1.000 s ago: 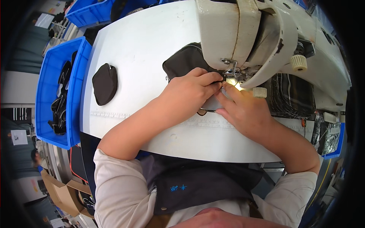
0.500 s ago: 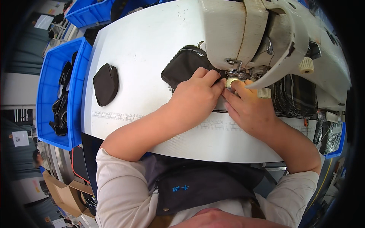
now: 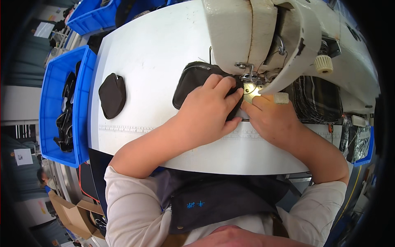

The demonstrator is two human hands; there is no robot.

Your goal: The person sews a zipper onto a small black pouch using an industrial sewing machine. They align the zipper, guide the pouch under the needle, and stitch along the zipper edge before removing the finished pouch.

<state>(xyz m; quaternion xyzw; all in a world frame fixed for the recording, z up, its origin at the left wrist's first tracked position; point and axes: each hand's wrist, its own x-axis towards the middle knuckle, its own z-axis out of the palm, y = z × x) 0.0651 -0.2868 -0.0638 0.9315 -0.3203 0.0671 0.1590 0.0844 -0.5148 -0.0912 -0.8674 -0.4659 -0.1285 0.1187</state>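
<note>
A dark brown zippered pouch (image 3: 191, 82) lies on the white sewing table, its right edge beside the needle area of a white sewing machine (image 3: 230, 33). My left hand (image 3: 212, 107) lies over the pouch and grips its right part, fingers bent on top and thumb low at the near edge. My right hand (image 3: 273, 119) is closed just right of the pouch, fingertips close to its edge; what they pinch is hidden. Between the hands and the presser foot (image 3: 249, 77), the lit metal needle plate (image 3: 250, 88) shows, with a thin dark thread curving over it.
A second small dark pouch (image 3: 112, 96) lies at the left of the table. Beyond it stands a blue bin (image 3: 84, 119) with dark pieces inside. Stacked dark fabric pieces (image 3: 319, 101) sit under the machine arm at right. A printed ruler strip (image 3: 127, 128) crosses the table.
The pouch's right edge and both hands have drawn slightly toward me from the presser foot, uncovering more needle plate. My left thumb has moved down, away from my right fingertips.
</note>
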